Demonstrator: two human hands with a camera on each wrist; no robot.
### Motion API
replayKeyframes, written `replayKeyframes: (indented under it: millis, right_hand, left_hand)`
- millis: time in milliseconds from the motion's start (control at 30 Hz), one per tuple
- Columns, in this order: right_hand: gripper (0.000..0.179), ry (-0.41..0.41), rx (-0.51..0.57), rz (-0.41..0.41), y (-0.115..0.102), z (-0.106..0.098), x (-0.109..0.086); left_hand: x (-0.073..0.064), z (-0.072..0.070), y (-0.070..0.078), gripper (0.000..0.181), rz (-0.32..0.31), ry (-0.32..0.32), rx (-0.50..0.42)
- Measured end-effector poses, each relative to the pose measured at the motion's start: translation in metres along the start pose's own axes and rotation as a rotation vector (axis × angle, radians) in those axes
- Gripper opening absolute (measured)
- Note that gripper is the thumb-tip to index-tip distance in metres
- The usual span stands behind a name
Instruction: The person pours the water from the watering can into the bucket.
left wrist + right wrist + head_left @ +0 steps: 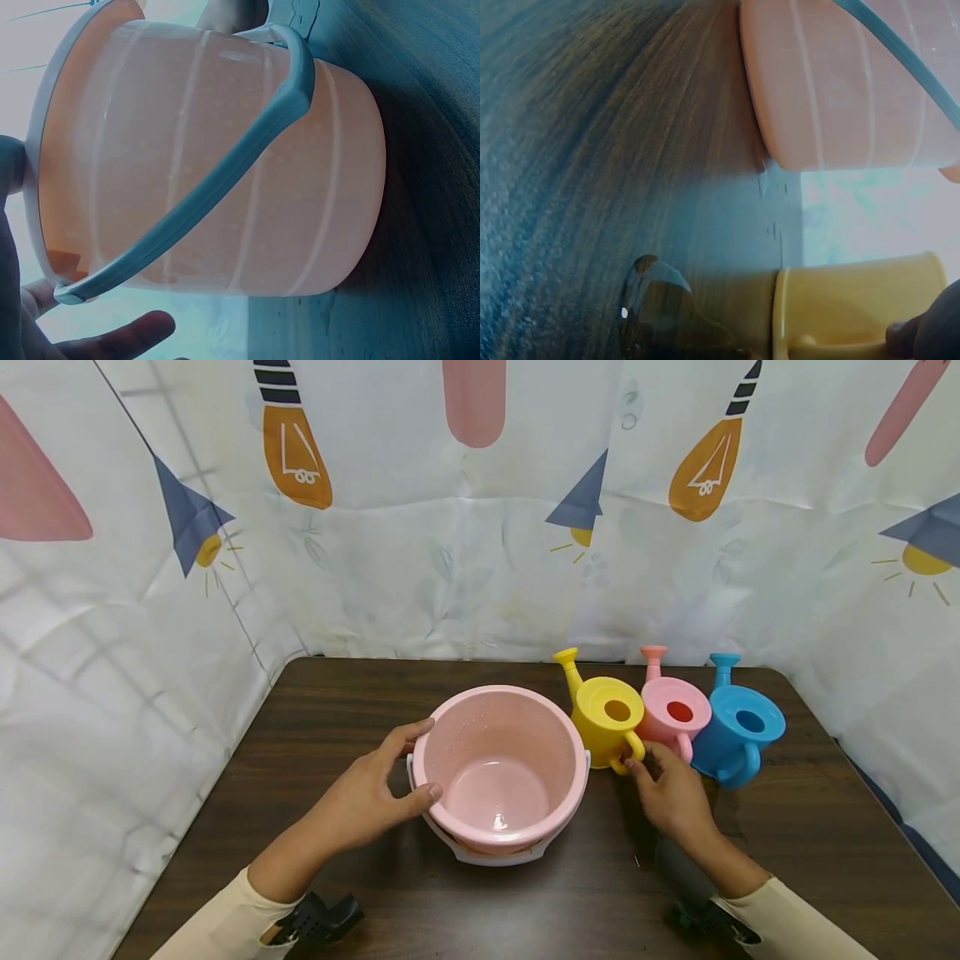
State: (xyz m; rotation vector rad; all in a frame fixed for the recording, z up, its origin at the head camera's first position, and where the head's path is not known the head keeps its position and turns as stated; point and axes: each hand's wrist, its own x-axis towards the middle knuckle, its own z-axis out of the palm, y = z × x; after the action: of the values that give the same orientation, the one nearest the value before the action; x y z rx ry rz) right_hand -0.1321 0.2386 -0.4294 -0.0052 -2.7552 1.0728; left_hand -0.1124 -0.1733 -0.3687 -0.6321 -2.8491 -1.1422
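A pink bucket (pixel 501 785) with a pale handle (pixel 217 184) lowered against its side stands upright mid-table. My left hand (pixel 371 793) touches the rim at its left side, thumb and fingers spread; in the left wrist view one finger (pixel 131 335) stretches free of the wall. Just right of the bucket is a yellow watering can (pixel 592 727), and my right hand (pixel 670 789) pinches the lower part of its handle. In the right wrist view a fingertip (pixel 904 335) lies on that yellow handle. Most right-hand fingers are hidden.
A pink watering can (pixel 675 706) and a blue watering can (pixel 735 722) stand in a row right of the yellow one. A wet patch (pixel 667 307) lies on the dark wooden table (pixel 337 702). Printed white cloth (pixel 450 585) hangs behind and at both sides.
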Motion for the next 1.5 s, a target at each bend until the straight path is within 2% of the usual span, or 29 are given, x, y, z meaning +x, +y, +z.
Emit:
replayKeyframes:
  millis: [167, 533, 900, 1167, 1500]
  right_hand:
    - [0.033, 0.039, -0.009, -0.009, 0.0, 0.001, -0.002]
    - [0.038, 0.046, -0.051, -0.031, -0.01, -0.009, -0.008]
    - [0.035, 0.096, -0.127, -0.135, -0.023, -0.036, -0.013]
    - [0.033, 0.101, -0.143, -0.155, -0.029, -0.058, -0.011]
    - [0.036, 0.145, -0.157, -0.21, -0.032, -0.079, -0.009]
  left_hand:
    - [0.0, 0.0, 0.0, 0.079, -0.005, -0.003, 0.004]
    - [-0.001, 0.0, 0.001, 0.08, -0.017, -0.01, 0.004]
    - [-0.001, -0.001, 0.0, 0.08, -0.015, -0.011, -0.004]
    - [-0.001, -0.001, 0.0, 0.079, -0.008, -0.006, -0.008]
    - [0.0, -0.002, 0.001, 0.08, -0.012, -0.006, -0.004]
